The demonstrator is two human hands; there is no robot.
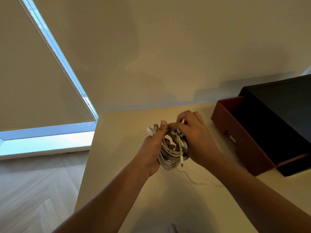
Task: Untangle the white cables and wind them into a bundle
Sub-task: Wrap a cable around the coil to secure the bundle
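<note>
A coil of white cables [170,156] hangs in the air above the cream table [131,165], held between both hands. My left hand [151,152] grips the coil's left side, its fingers curled through the loops, and several USB plugs [153,129] stick out above its fingertips. My right hand [195,138] holds the top right of the coil, fingers curled over the strands and small connector ends. One connector end dangles down over the front of the coil. A loose cable tail [193,179] trails from the coil onto the table, toward the right.
An open brown box [239,137] with a dark interior lies on the table at the right, a black lid [282,96] propped against it. The wall runs behind. The table's left edge drops to a wooden floor [33,190] by a window with a blind.
</note>
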